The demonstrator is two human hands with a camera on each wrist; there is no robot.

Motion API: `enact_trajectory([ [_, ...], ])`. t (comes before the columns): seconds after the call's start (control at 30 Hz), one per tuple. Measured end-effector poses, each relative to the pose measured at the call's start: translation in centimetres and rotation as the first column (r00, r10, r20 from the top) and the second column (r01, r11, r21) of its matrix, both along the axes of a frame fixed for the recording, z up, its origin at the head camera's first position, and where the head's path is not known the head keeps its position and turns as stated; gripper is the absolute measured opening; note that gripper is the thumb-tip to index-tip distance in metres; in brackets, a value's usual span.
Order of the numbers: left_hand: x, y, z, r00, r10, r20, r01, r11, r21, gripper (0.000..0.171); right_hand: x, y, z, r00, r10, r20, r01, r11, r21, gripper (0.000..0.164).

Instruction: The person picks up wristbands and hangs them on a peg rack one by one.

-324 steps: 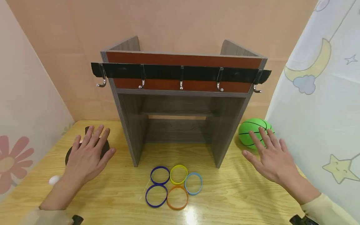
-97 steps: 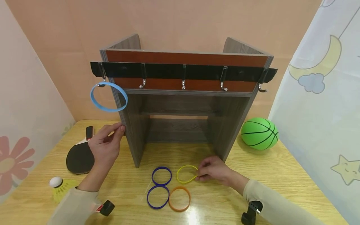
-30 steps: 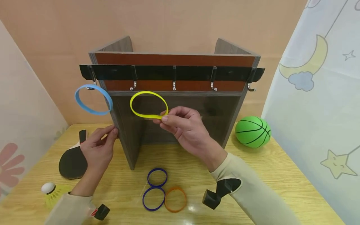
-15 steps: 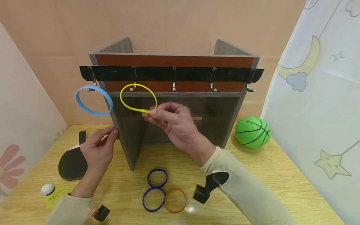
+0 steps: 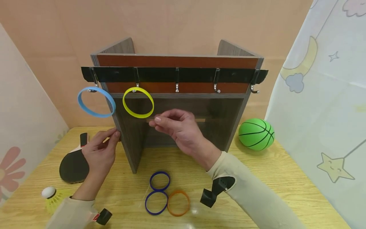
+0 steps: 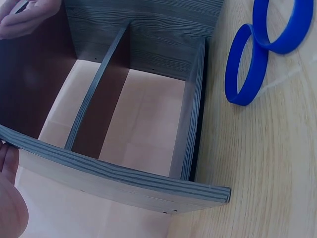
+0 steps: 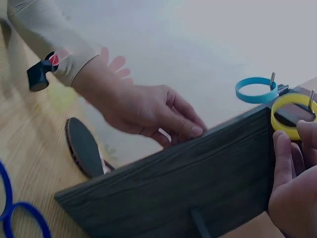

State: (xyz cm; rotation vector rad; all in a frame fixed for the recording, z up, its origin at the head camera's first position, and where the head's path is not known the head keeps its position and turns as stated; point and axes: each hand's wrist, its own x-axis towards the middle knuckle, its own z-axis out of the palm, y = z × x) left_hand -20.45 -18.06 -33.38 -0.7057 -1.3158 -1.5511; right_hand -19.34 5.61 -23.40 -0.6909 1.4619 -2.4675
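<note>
A grey wooden shelf unit carries a black strip with several metal hooks. A light blue silicone wristband hangs from the leftmost hook. From the second hook hangs a yellow wristband. My right hand is just below and right of the yellow band, thumb and fingers loosely bent, holding nothing. With thumb and fingers my left hand grips the front edge of the unit's left side panel, which the right wrist view also shows. Two dark blue wristbands and an orange wristband lie on the table.
A black table tennis bat and a yellow shuttlecock lie on the table at left. A green ball sits to the right of the shelf unit. Patterned walls stand on both sides.
The yellow wristband was lifted from the table by my right hand, moved to the second hook and let go there. My left hand stays on the side panel.
</note>
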Motion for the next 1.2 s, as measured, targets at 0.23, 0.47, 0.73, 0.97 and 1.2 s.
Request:
enact_trajectory([
  [0.23,0.4,0.3,0.5,1.000,0.013,-0.001,-0.013,1.000,0.003,0.015,0.3,2.3,-1.6,0.998,-0.053,0.032,0.051,0.997,0.053,0.016],
  [0.47,0.2,0.3,0.4,1.000,0.022,-0.007,-0.022,1.000,0.003,0.015,0.6,4.8,-4.2,0.995,-0.099,0.009,0.097,0.985,0.141,0.019],
  [0.73,1.0,0.8,1.1,1.000,0.021,-0.004,-0.021,1.000,-0.001,0.015,1.0,7.1,-7.4,0.991,-0.111,-0.070,0.129,0.929,0.348,0.015],
  [0.97,1.3,0.9,1.3,0.997,0.077,0.013,-0.077,0.997,-0.027,0.013,1.5,8.7,-10.7,0.999,-0.009,-0.049,0.031,0.873,0.487,0.010],
  [1.2,1.3,0.9,1.3,0.997,0.079,0.017,-0.078,0.996,-0.031,0.014,2.1,10.1,-13.4,0.993,0.119,-0.011,-0.097,0.852,0.514,0.014],
])
